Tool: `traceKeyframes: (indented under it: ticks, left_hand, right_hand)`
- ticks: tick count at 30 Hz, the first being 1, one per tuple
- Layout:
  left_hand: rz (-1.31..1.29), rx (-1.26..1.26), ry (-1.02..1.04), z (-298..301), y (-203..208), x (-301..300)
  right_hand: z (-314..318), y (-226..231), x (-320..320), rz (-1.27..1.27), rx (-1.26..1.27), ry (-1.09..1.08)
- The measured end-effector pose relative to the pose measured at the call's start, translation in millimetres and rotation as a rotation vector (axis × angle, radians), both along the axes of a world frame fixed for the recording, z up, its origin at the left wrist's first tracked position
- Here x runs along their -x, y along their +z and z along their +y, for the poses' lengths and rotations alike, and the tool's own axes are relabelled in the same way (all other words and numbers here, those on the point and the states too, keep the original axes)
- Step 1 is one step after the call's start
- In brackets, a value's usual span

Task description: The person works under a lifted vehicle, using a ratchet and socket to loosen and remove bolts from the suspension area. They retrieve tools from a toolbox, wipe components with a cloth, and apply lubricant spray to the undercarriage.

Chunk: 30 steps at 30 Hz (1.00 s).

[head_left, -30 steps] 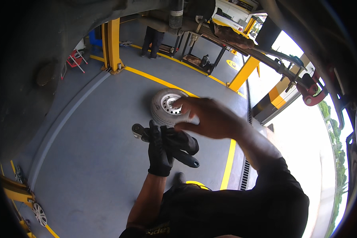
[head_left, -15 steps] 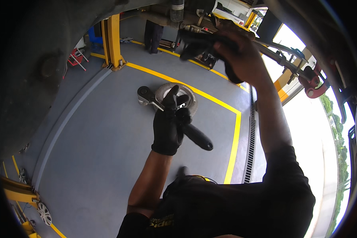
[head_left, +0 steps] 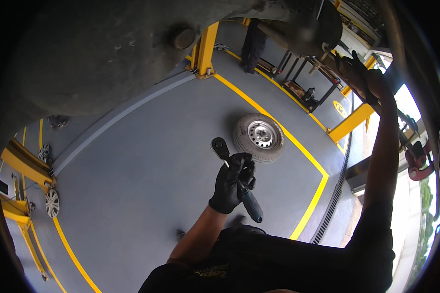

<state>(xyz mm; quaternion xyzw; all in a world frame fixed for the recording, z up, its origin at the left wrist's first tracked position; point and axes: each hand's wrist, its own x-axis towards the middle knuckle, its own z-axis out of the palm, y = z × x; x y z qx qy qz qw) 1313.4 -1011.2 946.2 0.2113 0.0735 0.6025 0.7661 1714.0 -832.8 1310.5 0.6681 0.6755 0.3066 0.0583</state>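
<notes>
My gloved left hand (head_left: 228, 183) is closed around a ratchet wrench (head_left: 252, 205) in front of my body. The wrench's round head points up and away, and its dark handle sticks out below my fist. At upper right, my gloved right hand (head_left: 364, 80) is raised beside the metal parts under a lifted vehicle. Its fingers look stretched out and apart, with no tool visible in them. Whether they touch the metal rod behind them, I cannot tell. Overhead at upper left spreads the dark vehicle underside (head_left: 107, 68).
A wheel with its tyre (head_left: 244, 139) lies flat on the grey floor beyond my left hand. Yellow lift posts (head_left: 205, 51) stand at the back and left. A person in dark trousers (head_left: 253, 46) stands near a tool cart (head_left: 305, 93). A red clamp-like part (head_left: 419, 163) hangs at right.
My view has shifted, so the wheel and wrench show more fully. The right hand, blurred before, now sits farther right with fingers extended. My left hand keeps the ratchet wrench, slightly lower.
</notes>
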Motion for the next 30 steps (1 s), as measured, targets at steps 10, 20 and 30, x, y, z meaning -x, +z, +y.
traceKeyframes:
  ticks: [10, 20, 30]
  left_hand:
    - [-0.318, -0.235, 0.347, 6, 109, 43]
    - [-0.481, -0.398, 0.510, 37, 203, 45]
    - [-0.588, -0.369, 0.454, 59, 213, 63]
  right_hand:
    - [3, 15, -6, 0.314, -0.154, -0.078]
    - [-57, 0, 83, 0.132, -0.380, 0.070]
    - [-157, -3, 268, 0.813, 0.079, 0.866]
